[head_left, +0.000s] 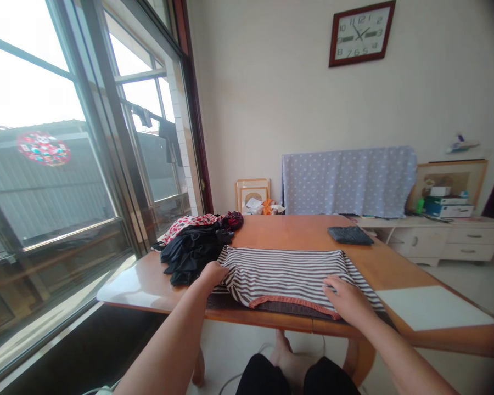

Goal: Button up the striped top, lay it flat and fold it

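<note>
A black-and-white striped shirt [288,274] with a reddish-brown ribbed band along its near edge lies spread on the table in front of me. At its left side, my left hand [214,272] is closed on the bunched fabric. Over the right part of the shirt, my right hand [346,297] rests with its fingers stretched out on the cloth. A dark textured mat [280,309] shows from under the near edge of the shirt. Just beyond my left hand lies a heap of dark clothes [191,247], with a red-and-white patterned garment [189,224] on top.
The wooden table [284,227] also bears a folded dark garment [349,235] at the far right and a white sheet [434,307] at the right. Windows [45,164] stand to the left. Behind are a white cabinet [473,241] and a dotted blue cloth [346,181].
</note>
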The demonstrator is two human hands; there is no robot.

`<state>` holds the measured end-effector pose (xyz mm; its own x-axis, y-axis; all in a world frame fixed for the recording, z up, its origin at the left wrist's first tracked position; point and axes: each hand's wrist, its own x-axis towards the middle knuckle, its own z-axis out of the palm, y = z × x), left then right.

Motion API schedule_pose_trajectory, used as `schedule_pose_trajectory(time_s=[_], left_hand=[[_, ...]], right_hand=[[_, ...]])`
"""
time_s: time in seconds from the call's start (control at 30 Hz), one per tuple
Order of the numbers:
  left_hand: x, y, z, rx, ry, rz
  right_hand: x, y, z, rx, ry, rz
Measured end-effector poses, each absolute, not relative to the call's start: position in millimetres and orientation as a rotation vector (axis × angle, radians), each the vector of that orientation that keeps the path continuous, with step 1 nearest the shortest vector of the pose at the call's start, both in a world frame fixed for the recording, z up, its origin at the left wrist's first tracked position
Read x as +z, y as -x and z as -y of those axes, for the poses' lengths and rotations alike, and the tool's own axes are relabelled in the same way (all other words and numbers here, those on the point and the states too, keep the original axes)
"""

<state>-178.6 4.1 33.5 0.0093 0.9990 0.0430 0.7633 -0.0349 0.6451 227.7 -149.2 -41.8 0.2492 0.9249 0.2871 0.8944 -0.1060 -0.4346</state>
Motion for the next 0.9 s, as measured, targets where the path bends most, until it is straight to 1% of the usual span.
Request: schedule_pose_trajectory(time_s=[0.2,0.37,0.57,0.73,0.9], left_hand=[[35.0,174.0,-1.6,0.766,-1.811,-1.709],[31.6,181.5,1.6,0.8,-1.85,-1.728],[26.3,192.5,1.4,0.709,-1.993,-1.804],[34.1,192.3,2.9,0.647,-2.095,-1.923],[33.1,180.2,18.1,0.623,-2.379,-1.732]], right_hand=[[-38.4,-226.7,151.9,0.07,2.023,1.658],[-39.3,-226.0,153.0,0.016,2.031,1.676],[-41.7,-227.9,152.1,-0.022,2.018,1.682],[-41.0,-227.7,152.5,-0.036,2.01,1.687],[-39.6,-227.0,153.8,-0.012,2.009,1.676]])
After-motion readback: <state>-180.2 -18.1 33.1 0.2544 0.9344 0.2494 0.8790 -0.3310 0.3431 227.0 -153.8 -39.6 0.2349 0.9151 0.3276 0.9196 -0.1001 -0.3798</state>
